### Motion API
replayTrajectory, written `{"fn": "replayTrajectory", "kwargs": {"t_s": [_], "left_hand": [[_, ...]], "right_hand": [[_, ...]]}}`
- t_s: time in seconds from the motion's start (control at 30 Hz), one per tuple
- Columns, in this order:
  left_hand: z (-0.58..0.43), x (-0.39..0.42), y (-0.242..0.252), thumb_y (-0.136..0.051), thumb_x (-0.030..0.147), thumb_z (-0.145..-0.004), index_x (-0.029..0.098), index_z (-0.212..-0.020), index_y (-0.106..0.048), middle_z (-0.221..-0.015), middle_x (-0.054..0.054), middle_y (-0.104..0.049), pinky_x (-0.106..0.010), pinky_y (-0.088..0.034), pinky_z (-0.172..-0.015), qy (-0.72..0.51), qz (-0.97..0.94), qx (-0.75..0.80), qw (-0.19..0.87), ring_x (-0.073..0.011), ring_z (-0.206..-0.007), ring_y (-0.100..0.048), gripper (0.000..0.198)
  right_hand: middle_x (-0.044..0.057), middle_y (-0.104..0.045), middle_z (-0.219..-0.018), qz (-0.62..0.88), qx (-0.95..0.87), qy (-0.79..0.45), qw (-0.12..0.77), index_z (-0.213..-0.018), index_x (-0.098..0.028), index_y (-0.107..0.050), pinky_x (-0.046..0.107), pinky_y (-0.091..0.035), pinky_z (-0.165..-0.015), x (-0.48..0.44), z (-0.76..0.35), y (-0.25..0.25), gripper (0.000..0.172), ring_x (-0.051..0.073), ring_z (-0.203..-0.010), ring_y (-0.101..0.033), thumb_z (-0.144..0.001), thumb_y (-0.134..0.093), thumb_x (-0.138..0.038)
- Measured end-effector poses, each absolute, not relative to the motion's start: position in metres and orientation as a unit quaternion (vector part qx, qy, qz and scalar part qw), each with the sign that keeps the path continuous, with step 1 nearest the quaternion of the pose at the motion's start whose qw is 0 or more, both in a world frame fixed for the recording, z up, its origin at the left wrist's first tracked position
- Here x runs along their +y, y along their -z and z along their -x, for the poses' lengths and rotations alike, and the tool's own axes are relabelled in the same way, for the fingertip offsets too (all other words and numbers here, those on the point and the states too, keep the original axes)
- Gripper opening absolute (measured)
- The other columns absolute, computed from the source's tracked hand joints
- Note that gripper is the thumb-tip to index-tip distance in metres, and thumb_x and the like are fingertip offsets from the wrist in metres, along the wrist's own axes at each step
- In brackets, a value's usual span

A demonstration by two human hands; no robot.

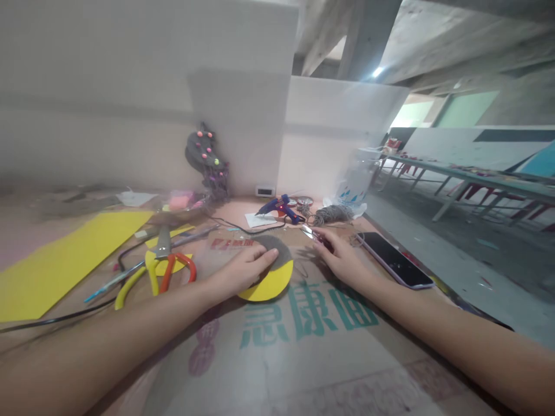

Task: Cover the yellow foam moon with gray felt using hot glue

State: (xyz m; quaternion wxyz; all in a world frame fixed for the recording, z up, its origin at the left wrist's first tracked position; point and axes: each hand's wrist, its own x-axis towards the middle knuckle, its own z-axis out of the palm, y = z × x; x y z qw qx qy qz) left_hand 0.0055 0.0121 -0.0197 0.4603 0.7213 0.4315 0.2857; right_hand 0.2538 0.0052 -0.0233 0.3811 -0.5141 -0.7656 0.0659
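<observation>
Cardboard [312, 346] with green print covers the counter, which stands against white wall panels [243, 115]. Left hand [243, 271] lies open and flat on a grey-and-yellow disc [271, 283] at centre. Right hand [342, 260] rests just beside a phone [396, 260]; its grip cannot be determined. Scissors [167, 268] lie left of the disc.

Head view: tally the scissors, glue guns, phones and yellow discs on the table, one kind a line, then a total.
Scissors: 1
Glue gun: 1
Phone: 1
Yellow disc: 1, partly under the left hand
Total: 4
</observation>
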Motion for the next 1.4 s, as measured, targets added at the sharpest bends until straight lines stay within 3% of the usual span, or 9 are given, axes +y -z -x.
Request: {"fn": "replayTrajectory", "kwargs": {"t_s": [0.37,0.47,0.6,0.77,0.87,0.97,1.07,1.2,1.4], "left_hand": [[-0.006,0.014,0.021,-0.043,0.063,-0.081,0.020,-0.066,-0.039,-0.058,0.006,-0.039,-0.022,-0.028,-0.044,-0.281,-0.748,0.413,0.438,-0.0101,-0.050,-0.037,0.046],[-0.007,0.014,0.022,-0.045,0.063,-0.080,0.020,-0.066,-0.039,-0.056,0.007,-0.037,-0.022,-0.025,-0.043,-0.291,-0.736,0.415,0.449,-0.0094,-0.047,-0.036,0.046],[-0.008,0.014,0.022,-0.049,0.061,-0.079,0.020,-0.067,-0.043,-0.053,0.007,-0.041,-0.021,-0.025,-0.042,-0.291,-0.711,0.406,0.496,-0.0082,-0.044,-0.036,0.043],[-0.008,0.017,0.023,-0.052,0.054,-0.079,0.017,-0.072,-0.051,-0.054,0.006,-0.046,-0.021,-0.029,-0.042,-0.329,-0.683,0.431,0.489,-0.0088,-0.045,-0.042,0.038],[-0.007,0.019,0.021,-0.054,0.054,-0.079,0.016,-0.076,-0.054,-0.063,0.003,-0.054,-0.023,-0.037,-0.049,-0.396,-0.663,0.457,0.441,-0.0115,-0.055,-0.050,0.038],[-0.005,0.018,0.017,-0.053,0.055,-0.079,0.015,-0.077,-0.057,-0.070,-0.001,-0.060,-0.025,-0.041,-0.055,-0.418,-0.669,0.481,0.383,-0.0154,-0.065,-0.055,0.040],[-0.003,0.016,0.012,-0.054,0.053,-0.079,0.014,-0.082,-0.059,-0.077,-0.004,-0.065,-0.026,-0.043,-0.059,-0.425,-0.677,0.485,0.354,-0.0186,-0.073,-0.059,0.039],[-0.002,0.012,0.008,-0.053,0.053,-0.080,0.015,-0.084,-0.063,-0.082,-0.006,-0.069,-0.027,-0.045,-0.062,-0.379,-0.693,0.490,0.368,-0.0208,-0.077,-0.062,0.039],[-0.002,0.006,0.004,-0.052,0.052,-0.079,0.016,-0.085,-0.068,-0.086,-0.005,-0.073,-0.027,-0.047,-0.067,-0.323,-0.720,0.492,0.367,-0.0240,-0.083,-0.065,0.039]], "right_hand": [[0.013,-0.061,-0.123,0.485,-0.801,-0.051,0.347,-0.124,-0.016,-0.055,0.042,-0.046,-0.095,0.004,-0.251,0.015,0.036,0.023,-0.112,-0.058,-0.090,-0.046,-0.025],[0.013,-0.062,-0.121,0.458,-0.823,-0.071,0.327,-0.126,-0.017,-0.054,0.040,-0.048,-0.091,0.012,-0.241,0.005,0.037,0.021,-0.108,-0.060,-0.091,-0.046,-0.024],[0.011,-0.067,-0.104,0.451,-0.821,-0.144,0.318,-0.125,-0.016,-0.054,0.035,-0.050,-0.082,0.028,-0.211,-0.002,0.037,0.018,-0.090,-0.064,-0.090,-0.048,-0.023],[0.013,-0.062,-0.118,0.415,-0.829,-0.113,0.358,-0.114,-0.014,-0.060,0.039,-0.041,-0.098,0.034,-0.193,-0.005,0.029,0.020,-0.112,-0.055,-0.092,-0.045,-0.026],[0.009,-0.067,-0.105,0.392,-0.830,-0.157,0.365,-0.101,-0.016,-0.065,0.035,-0.045,-0.089,0.027,-0.198,-0.006,0.033,0.019,-0.100,-0.060,-0.095,-0.037,-0.031],[0.008,-0.069,-0.095,0.420,-0.817,-0.196,0.342,-0.090,-0.015,-0.067,0.034,-0.047,-0.082,0.017,-0.202,-0.003,0.030,0.020,-0.092,-0.062,-0.090,-0.047,-0.037],[0.005,-0.069,-0.086,0.468,-0.775,-0.259,0.335,-0.085,-0.014,-0.066,0.030,-0.047,-0.074,0.008,-0.199,0.004,0.025,0.018,-0.080,-0.062,-0.081,-0.058,-0.037],[0.000,-0.062,-0.067,0.467,-0.745,-0.332,0.342,-0.075,-0.014,-0.060,0.023,-0.043,-0.056,0.002,-0.191,0.015,0.023,0.012,-0.060,-0.055,-0.082,-0.054,-0.035],[0.002,-0.062,-0.073,0.431,-0.804,-0.194,0.361,-0.075,-0.016,-0.059,0.026,-0.042,-0.067,0.001,-0.195,0.016,0.025,0.015,-0.072,-0.056,-0.087,-0.050,-0.036]]}}
